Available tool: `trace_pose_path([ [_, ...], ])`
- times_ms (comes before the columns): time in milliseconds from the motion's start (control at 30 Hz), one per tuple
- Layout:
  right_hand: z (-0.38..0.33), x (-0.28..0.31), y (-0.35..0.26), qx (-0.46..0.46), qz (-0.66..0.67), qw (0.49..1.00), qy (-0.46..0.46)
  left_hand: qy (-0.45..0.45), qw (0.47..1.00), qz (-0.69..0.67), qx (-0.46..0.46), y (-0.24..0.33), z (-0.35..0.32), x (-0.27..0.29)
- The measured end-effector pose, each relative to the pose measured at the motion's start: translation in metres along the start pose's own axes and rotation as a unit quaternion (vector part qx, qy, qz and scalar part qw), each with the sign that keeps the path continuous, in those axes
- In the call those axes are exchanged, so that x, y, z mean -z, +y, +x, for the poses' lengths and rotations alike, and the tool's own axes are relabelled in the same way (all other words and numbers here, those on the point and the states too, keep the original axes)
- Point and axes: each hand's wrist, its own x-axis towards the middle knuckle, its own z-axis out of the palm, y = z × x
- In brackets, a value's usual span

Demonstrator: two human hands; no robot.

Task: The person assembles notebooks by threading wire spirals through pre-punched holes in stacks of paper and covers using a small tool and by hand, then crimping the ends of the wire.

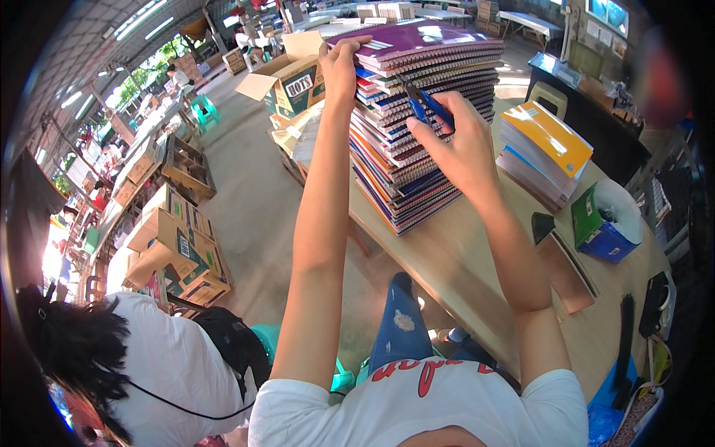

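Observation:
A tall stack of spiral-bound notebooks (406,164) stands on the table in front of me, its wire coils facing right and toward me. On top is a purple notebook (428,39). My left hand (342,65) grips the left edge of the upper stack, fingertips over the purple cover. In my right hand (463,138) is a pair of blue-handled pliers (426,104), closed in by thumb and fingers. The dark jaws point up and left at the coils of the upper notebooks; whether they touch a wire cannot be told.
Right of the stack lies a pile of yellow-covered notebooks (547,141). Past it are a green-and-blue box (607,223) with a plastic liner and a black strip (624,335). Open cartons (294,82) stand behind left. A seated person in white (167,365) is close at my left.

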Motion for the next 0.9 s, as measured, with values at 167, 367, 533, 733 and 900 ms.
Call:
trace_pose_path([
  [167,-0.004,-0.004,-0.004,0.037,-0.074,0.996,0.021,-0.008,1.000,-0.006,0.007,-0.002,-0.001,0.000],
  [367,0.009,0.000,0.011,-0.181,0.229,0.948,-0.123,-0.008,1.000,-0.007,-0.004,-0.003,0.000,0.001],
  [533,-0.002,-0.011,0.019,-0.150,0.201,0.966,-0.061,-0.007,1.000,-0.024,0.002,-0.003,0.000,-0.003],
  [733,-0.016,-0.011,-0.002,0.035,-0.037,0.998,0.037,-0.011,0.999,-0.033,0.009,-0.005,0.000,0.000],
  [900,-0.006,-0.008,0.011,-0.132,0.190,0.969,-0.083,-0.011,0.999,-0.038,0.000,-0.006,0.001,-0.002],
])
